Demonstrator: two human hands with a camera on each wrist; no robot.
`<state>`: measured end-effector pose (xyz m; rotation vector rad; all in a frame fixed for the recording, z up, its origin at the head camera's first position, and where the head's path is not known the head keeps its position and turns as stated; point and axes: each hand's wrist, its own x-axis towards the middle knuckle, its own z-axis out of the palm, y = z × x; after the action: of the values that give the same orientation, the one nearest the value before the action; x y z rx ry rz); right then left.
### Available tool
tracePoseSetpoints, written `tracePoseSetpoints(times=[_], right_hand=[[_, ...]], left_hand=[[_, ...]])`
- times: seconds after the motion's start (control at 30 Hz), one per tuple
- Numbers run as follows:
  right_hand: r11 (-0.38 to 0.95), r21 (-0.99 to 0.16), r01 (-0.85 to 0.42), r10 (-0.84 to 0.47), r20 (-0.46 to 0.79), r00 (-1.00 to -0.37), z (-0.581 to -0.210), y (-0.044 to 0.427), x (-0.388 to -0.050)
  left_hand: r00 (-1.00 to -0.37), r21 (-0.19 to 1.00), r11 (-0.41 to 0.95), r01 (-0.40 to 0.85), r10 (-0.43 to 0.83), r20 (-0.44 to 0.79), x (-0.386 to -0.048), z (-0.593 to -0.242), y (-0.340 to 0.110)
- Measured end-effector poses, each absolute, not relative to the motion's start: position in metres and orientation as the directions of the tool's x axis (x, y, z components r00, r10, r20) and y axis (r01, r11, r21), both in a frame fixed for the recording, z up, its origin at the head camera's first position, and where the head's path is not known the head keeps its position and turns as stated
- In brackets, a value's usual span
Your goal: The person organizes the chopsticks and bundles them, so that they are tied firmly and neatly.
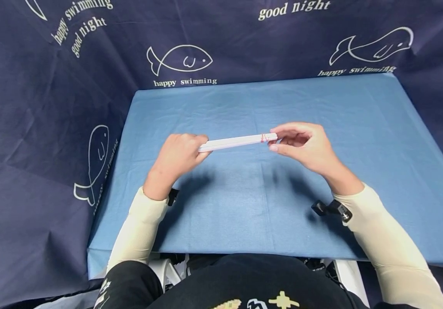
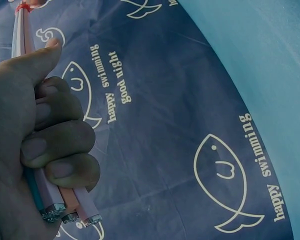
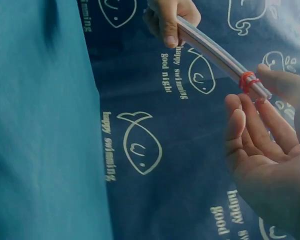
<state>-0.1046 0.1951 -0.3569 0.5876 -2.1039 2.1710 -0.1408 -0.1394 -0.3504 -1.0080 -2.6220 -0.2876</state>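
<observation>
In the head view my left hand (image 1: 180,155) grips one end of a bundle of slim, straight sticks (image 1: 237,141), held above the table. In the left wrist view, teal, lavender and orange sticks (image 2: 69,197) stick out below the curled fingers. A red rubber band (image 3: 247,81) is wound round the bundle near its other end. My right hand (image 1: 308,145) is at that banded end, its thumb and fingers loosely curved on either side. In the right wrist view the fingertips lie close to the band; firm contact is hard to judge.
A blue cloth covers the table (image 1: 225,206) below the hands. Dark blue fabric (image 1: 244,47) printed with white fish and lettering hangs behind and at the sides. Each wrist wears a small black camera (image 1: 339,210). The person's dark shirt is at the near table edge.
</observation>
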Motion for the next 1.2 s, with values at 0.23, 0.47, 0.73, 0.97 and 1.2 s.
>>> tracePoseSetpoints(times=[0.23, 0.47, 0.73, 0.97, 1.2], right_hand=[[0.130, -0.926, -0.354, -0.186, 0.328, -0.926, -0.350, 0.194, -0.099], [0.256, -0.893, -0.371, -0.241, 0.312, -0.919, -0.344, 0.193, -0.098], [0.290, -0.889, -0.356, -0.272, 0.280, -0.921, -0.345, 0.192, -0.100], [0.276, -0.894, -0.352, -0.340, 0.252, -0.906, -0.351, 0.194, -0.105], [0.190, -0.915, -0.355, -0.437, 0.245, -0.866, -0.357, 0.196, -0.110]], left_hand=[[-0.685, 0.059, 0.717, 0.695, 0.634, 0.360, -0.140, -0.353, -0.138], [-0.659, 0.002, 0.713, 0.701, 0.646, 0.386, -0.139, -0.349, -0.136], [-0.659, -0.027, 0.714, 0.699, 0.659, 0.362, -0.139, -0.342, -0.130], [-0.656, -0.070, 0.719, 0.691, 0.666, 0.356, -0.139, -0.338, -0.129], [-0.634, -0.109, 0.707, 0.699, 0.683, 0.363, -0.138, -0.337, -0.128]])
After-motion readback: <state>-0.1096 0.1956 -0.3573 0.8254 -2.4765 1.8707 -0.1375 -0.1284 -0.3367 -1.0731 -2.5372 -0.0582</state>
